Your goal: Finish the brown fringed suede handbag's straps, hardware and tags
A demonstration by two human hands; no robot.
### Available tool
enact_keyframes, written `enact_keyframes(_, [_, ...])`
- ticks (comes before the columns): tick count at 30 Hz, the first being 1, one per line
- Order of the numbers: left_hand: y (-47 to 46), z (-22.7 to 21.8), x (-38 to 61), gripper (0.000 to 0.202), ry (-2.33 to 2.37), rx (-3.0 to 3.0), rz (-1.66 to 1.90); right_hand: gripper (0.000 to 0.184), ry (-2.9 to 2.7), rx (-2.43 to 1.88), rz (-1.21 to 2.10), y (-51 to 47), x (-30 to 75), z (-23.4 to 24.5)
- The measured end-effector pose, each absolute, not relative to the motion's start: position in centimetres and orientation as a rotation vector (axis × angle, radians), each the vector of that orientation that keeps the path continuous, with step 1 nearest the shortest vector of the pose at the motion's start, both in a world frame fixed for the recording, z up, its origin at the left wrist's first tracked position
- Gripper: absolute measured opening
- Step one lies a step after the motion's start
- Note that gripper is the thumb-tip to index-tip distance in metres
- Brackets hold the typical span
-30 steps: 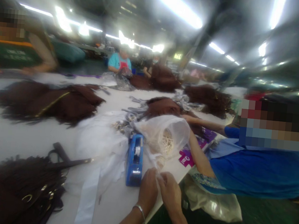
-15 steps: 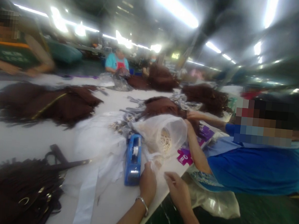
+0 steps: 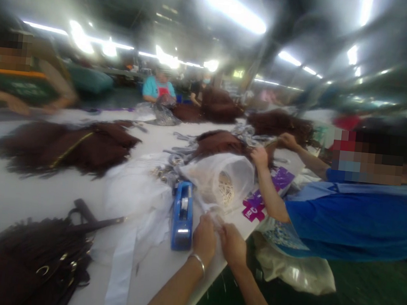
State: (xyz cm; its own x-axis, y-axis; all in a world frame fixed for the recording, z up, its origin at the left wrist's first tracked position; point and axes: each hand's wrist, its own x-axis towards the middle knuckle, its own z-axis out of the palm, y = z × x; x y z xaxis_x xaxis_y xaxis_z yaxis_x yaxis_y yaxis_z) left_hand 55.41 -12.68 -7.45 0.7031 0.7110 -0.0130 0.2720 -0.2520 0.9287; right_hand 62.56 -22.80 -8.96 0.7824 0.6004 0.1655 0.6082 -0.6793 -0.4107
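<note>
My left hand (image 3: 205, 239), with a bracelet on its wrist, is closed at the table's front edge, its fingertips pinching thin whitish, see-through material (image 3: 215, 210). Right beside it my right hand (image 3: 232, 245) is closed too, fingers pressed together at the same material. What exactly lies between the fingers is blurred. Just beyond both hands lies a translucent plastic bag (image 3: 201, 171), its mouth showing a heap of thin pale loops or strips (image 3: 225, 190). A blue tape dispenser (image 3: 183, 217) stands immediately left of my left hand.
Dark brown fringed bags (image 3: 17, 254) lie front left, with another brown pile (image 3: 63, 144) behind. White sheets (image 3: 139, 184) cover the middle. Purple printed cards (image 3: 253, 210) sit near the right edge. A co-worker in blue (image 3: 355, 224) handles brown goods; other people work farther off.
My right hand has moved left and up to meet my left hand, and its fingers have closed. The co-worker's hands at the right have lifted.
</note>
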Motion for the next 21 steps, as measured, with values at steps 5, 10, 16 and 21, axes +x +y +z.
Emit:
enact_keyframes(5, [-13.1, -8.2, 55.4, 0.042, 0.813, 2.226, 0.581, 0.026, -1.02, -2.403, 0.141, -24.6, 64.2, -8.1])
enact_keyframes(10, [-13.3, -11.3, 55.3, 0.045, 0.822, 2.455, 0.66, 0.034, -0.877, -2.41, 0.162, -24.1, 65.8, -7.9])
enact_keyframes(16, [-13.3, -12.4, 55.0, 0.054, 0.744, 2.52, 0.719, 0.027, -0.87, -2.454, 0.127, -21.1, 65.0, -8.4])
enact_keyframes(21, [-13.4, -11.8, 55.0, 0.057, 0.704, 2.585, 0.705, 0.026, -1.038, -2.465, 0.043, -23.1, 63.7, -7.6])
